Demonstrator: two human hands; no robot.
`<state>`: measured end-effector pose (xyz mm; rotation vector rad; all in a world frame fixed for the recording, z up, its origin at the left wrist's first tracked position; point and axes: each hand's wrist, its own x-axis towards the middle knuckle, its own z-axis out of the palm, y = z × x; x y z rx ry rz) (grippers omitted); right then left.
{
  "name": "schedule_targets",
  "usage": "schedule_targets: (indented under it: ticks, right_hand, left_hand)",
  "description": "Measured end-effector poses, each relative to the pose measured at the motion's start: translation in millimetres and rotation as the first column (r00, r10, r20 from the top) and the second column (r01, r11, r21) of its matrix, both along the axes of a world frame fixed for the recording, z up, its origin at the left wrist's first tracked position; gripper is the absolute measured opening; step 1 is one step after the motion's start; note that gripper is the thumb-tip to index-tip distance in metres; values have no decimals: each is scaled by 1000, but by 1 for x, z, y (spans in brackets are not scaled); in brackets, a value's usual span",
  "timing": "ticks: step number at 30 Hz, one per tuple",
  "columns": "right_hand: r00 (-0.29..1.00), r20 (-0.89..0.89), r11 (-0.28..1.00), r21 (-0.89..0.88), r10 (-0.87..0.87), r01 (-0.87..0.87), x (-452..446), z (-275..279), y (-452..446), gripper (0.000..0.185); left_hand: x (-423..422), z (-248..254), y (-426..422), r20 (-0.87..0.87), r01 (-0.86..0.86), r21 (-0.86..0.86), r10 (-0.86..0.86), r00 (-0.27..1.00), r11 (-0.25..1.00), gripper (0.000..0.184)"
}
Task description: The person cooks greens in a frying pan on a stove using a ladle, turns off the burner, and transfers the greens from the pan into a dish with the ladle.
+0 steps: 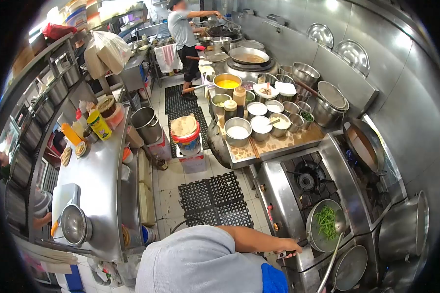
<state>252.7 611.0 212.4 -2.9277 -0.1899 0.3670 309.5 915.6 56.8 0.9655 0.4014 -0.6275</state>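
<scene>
My left hand (290, 247) is closed around the handle of a frying pan (314, 238), which sits at the front of the stove. Chopped green vegetables (325, 222) lie in the pan. A long-handled ladle (335, 259) dips into its right side, with the bowl end (341, 226) against the greens. The ladle's handle runs down to the bottom edge of the view. My right hand is out of view, so its grip cannot be seen. Another pan (351, 266) rests just right of the ladle.
Behind the pan is a bare burner (305, 182). Sauce bottles (239, 100) and metal containers (238, 132) crowd the counter beyond. A wok (364, 146) leans at the right, near a large pot (403, 227). Another person (183, 34) works at the far woks. A steel table (100, 185) stands left.
</scene>
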Motion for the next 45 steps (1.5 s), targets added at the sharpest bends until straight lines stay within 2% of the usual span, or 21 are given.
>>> schedule_targets:
  ticks: [1, 3, 4, 7, 10, 12, 13, 14, 15, 18, 20, 24, 26, 27, 30, 31, 33, 38, 40, 42, 45]
  right_hand:
    - [996, -42, 997, 13, -80, 81, 6, -6, 8, 41]
    - [940, 332, 943, 281, 78, -178, 23, -55, 9, 41]
    - [943, 326, 948, 276, 64, -159, 26, -71, 4, 41]
    - [999, -34, 987, 160, 30, -24, 38, -110, -4, 41]
    - [972, 118, 951, 216, 202, -224, 81, -129, -33, 41]
    - [937, 239, 933, 194, 256, -305, 26, -124, -106, 44]
    - [998, -67, 991, 137, 17, -8, 20, -48, -54, 43]
    - [982, -174, 991, 102, -72, 91, 24, -1, -16, 41]
    - [999, 31, 979, 203, -10, 4, 29, -30, -33, 44]
    - [958, -82, 879, 383, -274, 284, 47, -48, -3, 46]
    - [965, -25, 901, 351, -261, 253, 47, -57, 26, 45]
    - [945, -202, 910, 279, -258, 308, 13, -62, 19, 43]
    - [984, -119, 942, 294, -134, 164, -1, -47, -12, 43]
    - [949, -250, 921, 289, -192, 262, 7, -31, -20, 43]
    - [926, -235, 911, 222, -295, 347, 32, -14, 5, 43]
    - [954, -96, 905, 300, -285, 300, 33, -57, 0, 43]
    - [945, -140, 894, 308, -296, 326, 22, -74, 27, 43]
    - [899, -324, 834, 373, -294, 407, -1, -29, 9, 46]
    - [862, -386, 849, 280, -329, 449, 18, -12, 16, 47]
    - [934, -149, 877, 322, -326, 358, 39, -31, 21, 46]
    - [949, -175, 897, 318, -261, 306, 49, -45, 42, 46]
  left_hand:
    - [-3, 3, 3, -6, 1, -40, -1, 1000, 999, 23]
    - [-11, 7, 10, -107, -36, -190, 16, 994, 981, 23]
    - [-17, 7, 10, -210, -92, -328, 22, 978, 940, 24]
    - [-32, -4, 7, -229, -66, -330, -12, 973, 942, 25]
    - [-34, -10, 13, -127, 17, -367, -68, 990, 930, 25]
    - [-35, 13, 19, -145, -46, -296, 3, 989, 954, 17]
    - [-33, 5, 21, -63, -9, -303, -11, 998, 953, 16]
    - [-34, 5, 21, -60, -11, -213, -2, 998, 977, 18]
    - [-31, 2, 24, -122, 39, -296, -78, 989, 954, 20]
    - [-32, 20, 21, -276, -106, -291, 23, 961, 951, 24]
    - [-34, 17, 24, -264, -110, -348, 15, 964, 931, 22]
    - [-28, 28, 25, -285, -89, -271, 9, 959, 958, 20]
    - [-28, 32, 23, -281, -73, -245, 2, 960, 967, 20]
    - [-28, 33, 23, -278, -78, -240, 8, 961, 968, 20]
    - [-29, 17, 23, -284, -77, -283, -7, 959, 956, 21]
    - [-29, 24, 22, -284, -69, -241, -2, 959, 968, 22]
    - [-30, 22, 20, -291, -74, -247, -1, 957, 966, 23]
    - [-27, 30, 22, -290, -70, -208, 7, 957, 976, 21]
    - [-27, 29, 21, -304, -80, -224, 8, 953, 971, 20]
    - [-29, 25, 21, -314, -86, -241, 6, 949, 967, 19]
    - [-29, 15, 18, -298, -58, -232, -14, 954, 971, 30]
